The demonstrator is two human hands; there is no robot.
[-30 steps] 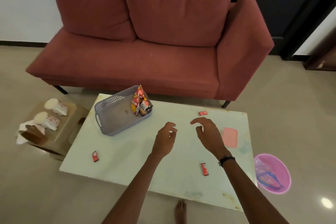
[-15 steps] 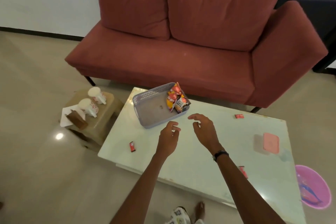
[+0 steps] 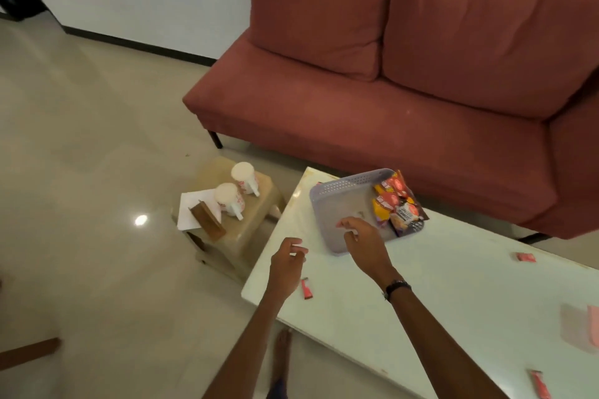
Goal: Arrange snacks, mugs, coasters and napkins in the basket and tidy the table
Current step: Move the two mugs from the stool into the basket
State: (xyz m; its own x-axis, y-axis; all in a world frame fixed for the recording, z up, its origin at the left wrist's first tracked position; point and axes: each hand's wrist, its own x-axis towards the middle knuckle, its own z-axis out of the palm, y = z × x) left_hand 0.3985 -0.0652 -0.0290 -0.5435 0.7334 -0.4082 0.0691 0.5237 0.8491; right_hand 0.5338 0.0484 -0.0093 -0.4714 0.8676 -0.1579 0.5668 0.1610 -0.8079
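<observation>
- view had swung left compared with a second before: the low stool (image 3: 238, 204) with its mugs was now well inside the frame, and the table's (image 3: 453, 301) right end was cut off. both hands had drifted left with it. judged: attention was turning from the snacks to the mugs.
- left hand (image 3: 287, 266) hovered over the near-left table corner, fingers loosely curled, holding nothing.
- a small red wrapper (image 3: 307, 288) lay on the table just beside that hand, apart from it; two more red wrappers sat further right, one near the front edge (image 3: 540, 384) and one toward the sofa side (image 3: 525, 256).
- a pink coaster (image 3: 594, 327) was half cut off at the right border.
- right hand (image 3: 359, 236), dark band on the wrist, hung over the basket's near edge, fingers spread and bent, empty.
- basket (image 3: 337, 191), grey and perforated, sat on the table's far-left part. snack packets (image 3: 397, 204) stood against its right wall; the rest of its floor was mostly bare.
- judged: snacks step done; mugs, coasters, napkins and loose wrappers not yet dealt with.
- on the stool, left of the table: two white mugs (image 3: 231, 201), white napkins (image 3: 189, 210) and a brown holder (image 3: 207, 223).
- writing: red print on the mugs and bold print on the packets, both too small and blurred to read. no brand legible.
- red sofa (image 3: 389, 74) behind, against the wall.
</observation>
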